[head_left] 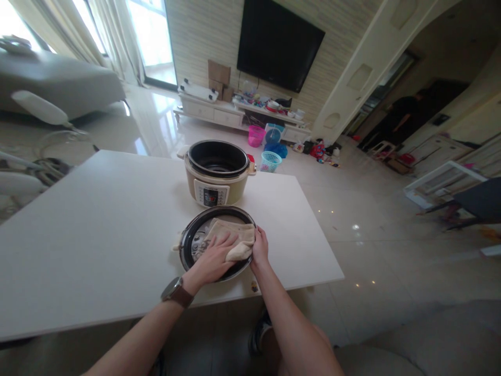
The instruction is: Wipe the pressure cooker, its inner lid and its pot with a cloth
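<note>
A round pressure cooker lid lies underside up near the table's front edge, showing its dark ring and metal inner plate. My left hand, with a watch on the wrist, rests flat on a beige cloth inside the lid, fingers spread. At the lid's right rim, my right hand is closed around the edge; its fingertips are partly hidden. Just behind the lid stands the electric pressure cooker, uncovered, with a dark inner pot and a control panel on its front.
The white table holds the cooker and lid. Beyond it, a turquoise basket and a pink basket sit on the floor before a cluttered TV cabinet. A person in dark clothes is at the far right.
</note>
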Demonstrator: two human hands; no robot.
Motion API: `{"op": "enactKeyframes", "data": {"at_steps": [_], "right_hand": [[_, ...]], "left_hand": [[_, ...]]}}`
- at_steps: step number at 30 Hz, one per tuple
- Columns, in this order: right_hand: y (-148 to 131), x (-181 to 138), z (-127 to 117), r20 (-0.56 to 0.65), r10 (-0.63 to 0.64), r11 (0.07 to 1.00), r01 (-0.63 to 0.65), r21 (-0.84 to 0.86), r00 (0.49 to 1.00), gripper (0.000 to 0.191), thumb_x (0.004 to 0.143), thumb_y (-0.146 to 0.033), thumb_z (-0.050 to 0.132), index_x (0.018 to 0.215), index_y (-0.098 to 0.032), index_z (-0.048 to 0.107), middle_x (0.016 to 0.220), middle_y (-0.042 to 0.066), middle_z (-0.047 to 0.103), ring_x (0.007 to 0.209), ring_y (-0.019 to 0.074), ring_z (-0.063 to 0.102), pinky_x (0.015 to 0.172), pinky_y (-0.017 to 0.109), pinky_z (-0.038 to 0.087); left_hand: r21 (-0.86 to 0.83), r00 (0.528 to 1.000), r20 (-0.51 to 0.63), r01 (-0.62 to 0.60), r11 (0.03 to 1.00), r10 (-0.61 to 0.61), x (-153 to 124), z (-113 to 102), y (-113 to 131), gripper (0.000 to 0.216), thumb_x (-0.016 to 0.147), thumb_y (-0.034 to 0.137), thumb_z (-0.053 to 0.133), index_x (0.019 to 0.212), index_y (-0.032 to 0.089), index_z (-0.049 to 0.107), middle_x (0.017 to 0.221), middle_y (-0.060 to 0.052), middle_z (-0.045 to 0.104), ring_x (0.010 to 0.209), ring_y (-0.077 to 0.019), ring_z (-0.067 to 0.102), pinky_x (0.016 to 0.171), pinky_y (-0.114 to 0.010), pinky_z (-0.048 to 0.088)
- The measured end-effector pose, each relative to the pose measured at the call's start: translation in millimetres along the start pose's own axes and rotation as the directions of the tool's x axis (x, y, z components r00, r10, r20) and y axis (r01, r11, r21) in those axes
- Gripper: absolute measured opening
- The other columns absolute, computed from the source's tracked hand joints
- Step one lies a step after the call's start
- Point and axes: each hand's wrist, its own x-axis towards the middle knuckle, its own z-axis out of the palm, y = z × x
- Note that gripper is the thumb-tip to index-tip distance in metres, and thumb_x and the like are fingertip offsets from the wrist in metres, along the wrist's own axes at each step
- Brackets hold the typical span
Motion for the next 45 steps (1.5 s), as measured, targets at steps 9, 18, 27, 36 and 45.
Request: {"op": "enactKeyframes", "data": {"at_steps": [9,18,27,36,45], "right_hand": [[-14.7,22.7,-27.5,-0.083,0.017,1.0,-0.017,0.008,0.996,0.037,0.07,-0.041,0.071,0.101,-0.022,0.072,0.091,0.002,0.079,0.091,0.0215,0.072,0.082,0.032,0.056],[-15.9,25.4,-37.2,-0.069,-0.067,0.994,0.061,-0.096,0.995,0.041,0.074,-0.05,0.07,0.103,-0.022,0.072,0.097,0.002,0.079,0.094,0.0214,0.07,0.082,0.031,0.054],[-12.6,26.9,-41.1,-0.059,-0.112,0.981,0.101,-0.165,0.992,0.045,0.075,-0.055,0.068,0.105,-0.021,0.073,0.106,0.005,0.079,0.1,0.0235,0.069,0.086,0.032,0.051],[-9.8,25.0,-42.3,-0.029,-0.165,0.964,0.155,-0.217,0.986,0.049,0.079,-0.058,0.066,0.109,-0.021,0.073,0.11,0.007,0.078,0.104,0.0238,0.067,0.09,0.033,0.05],[-13.7,20.7,-39.0,-0.059,-0.164,0.97,0.15,-0.192,0.985,0.05,0.078,-0.063,0.068,0.103,-0.021,0.074,0.107,0.006,0.078,0.105,0.0238,0.066,0.096,0.034,0.049]], "left_hand": [[-0.011,0.995,0.044,-0.087,0.996,0.087,11.5,13.7,14.5,0.061,0.098,0.031,0.052,0.159,0.035,0.049,0.175,0.0,0.032,0.165,-0.0322,0.019,0.132,-0.062,0.004],[-0.101,0.978,0.128,-0.15,0.984,0.162,4.0,1.0,14.8,0.054,0.1,0.029,0.052,0.152,0.036,0.058,0.17,0.0,0.042,0.164,-0.0314,0.023,0.134,-0.059,0.005],[-0.216,0.976,0.172,-0.098,0.972,0.137,-1.5,-14.2,12.4,0.047,0.097,0.029,0.055,0.142,0.027,0.068,0.165,-0.005,0.049,0.16,-0.0306,0.034,0.134,-0.054,0.011],[-0.206,0.971,0.175,-0.127,0.97,0.164,-1.9,-7.8,11.2,0.046,0.098,0.028,0.053,0.141,0.03,0.068,0.164,-0.004,0.05,0.162,-0.0284,0.03,0.134,-0.055,0.006],[-0.212,0.978,0.142,-0.118,0.97,0.15,0.3,-3.4,9.7,0.047,0.097,0.027,0.055,0.142,0.03,0.068,0.162,-0.004,0.053,0.161,-0.0307,0.031,0.134,-0.057,0.008]]}}
